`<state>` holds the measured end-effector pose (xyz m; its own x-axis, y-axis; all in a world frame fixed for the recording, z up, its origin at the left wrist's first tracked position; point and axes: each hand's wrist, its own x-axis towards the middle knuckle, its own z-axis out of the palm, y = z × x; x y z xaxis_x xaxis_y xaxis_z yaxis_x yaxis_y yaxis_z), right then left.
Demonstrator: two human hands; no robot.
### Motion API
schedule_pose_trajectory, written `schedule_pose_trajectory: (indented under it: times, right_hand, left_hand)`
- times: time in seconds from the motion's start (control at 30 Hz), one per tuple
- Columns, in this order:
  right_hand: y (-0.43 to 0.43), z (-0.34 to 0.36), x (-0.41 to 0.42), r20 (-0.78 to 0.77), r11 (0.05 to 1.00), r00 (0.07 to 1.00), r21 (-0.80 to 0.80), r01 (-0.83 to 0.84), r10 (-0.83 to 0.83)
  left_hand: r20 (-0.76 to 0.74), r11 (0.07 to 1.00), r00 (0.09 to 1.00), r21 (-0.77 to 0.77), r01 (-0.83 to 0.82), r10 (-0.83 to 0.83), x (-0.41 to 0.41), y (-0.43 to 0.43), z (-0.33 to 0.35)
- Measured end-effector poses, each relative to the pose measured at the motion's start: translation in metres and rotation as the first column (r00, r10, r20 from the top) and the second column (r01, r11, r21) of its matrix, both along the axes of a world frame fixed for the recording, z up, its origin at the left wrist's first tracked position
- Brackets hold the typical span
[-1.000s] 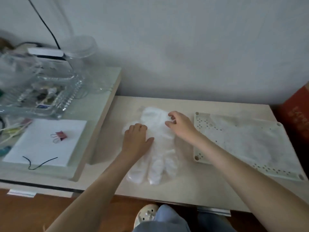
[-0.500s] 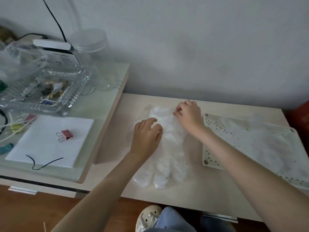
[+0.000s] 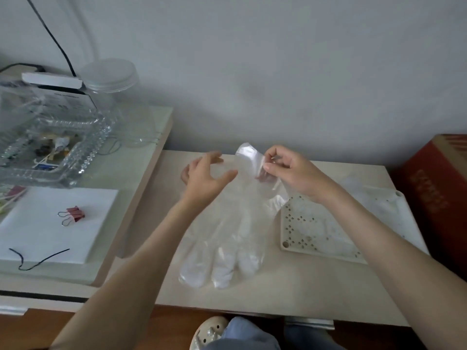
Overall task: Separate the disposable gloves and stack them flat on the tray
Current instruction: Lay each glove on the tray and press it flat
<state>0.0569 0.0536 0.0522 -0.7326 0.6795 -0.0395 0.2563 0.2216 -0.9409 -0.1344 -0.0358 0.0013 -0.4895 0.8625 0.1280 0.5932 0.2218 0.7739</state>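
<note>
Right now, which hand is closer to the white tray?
The right. The right hand pinches the glove by its cuff just beyond the left corner of the tray; the left hand hovers open farther left.

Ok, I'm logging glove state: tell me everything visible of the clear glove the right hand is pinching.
The glove is thin, clear, crinkled plastic film. Its cuff is raised off the table, pinched by the right hand; the left hand hovers open beside it. Its finger ends lie flat on the table, pointing toward the person, beside the perforated tray. How many layers lie there is unclear.
</note>
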Motion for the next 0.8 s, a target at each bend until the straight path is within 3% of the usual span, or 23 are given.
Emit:
schedule_pose_trajectory:
  times: [0.07,0.2,0.37,0.57,0.8]
  right_hand:
    - [0.004,0.003,0.014,-0.035,0.999,0.999,-0.042,0.034,-0.035]
    - [0.016,-0.004,0.039,-0.09,0.988,0.993,-0.137,0.066,-0.079]
    - [0.018,-0.007,0.053,0.021,0.967,1.0,-0.257,-0.004,0.01]
    - [0.011,-0.014,0.057,0.05,0.977,0.995,-0.192,0.095,-0.087]
    - [0.003,-0.023,0.023,0.075,0.982,0.98,-0.033,0.188,-0.185]
  left_hand:
    - [0.033,0.995,0.995,-0.046,0.091,-0.09,-0.001,0.007,0.006]
    - [0.249,0.965,0.936,-0.017,0.263,-0.25,-0.001,0.014,0.013]
    - [0.399,0.886,0.832,-0.091,0.454,-0.385,0.026,0.013,0.038]
    - [0.416,0.866,0.815,-0.114,0.487,-0.404,0.04,0.018,0.047]
    - [0.463,0.9,0.851,-0.215,0.379,-0.248,0.013,0.001,0.041]
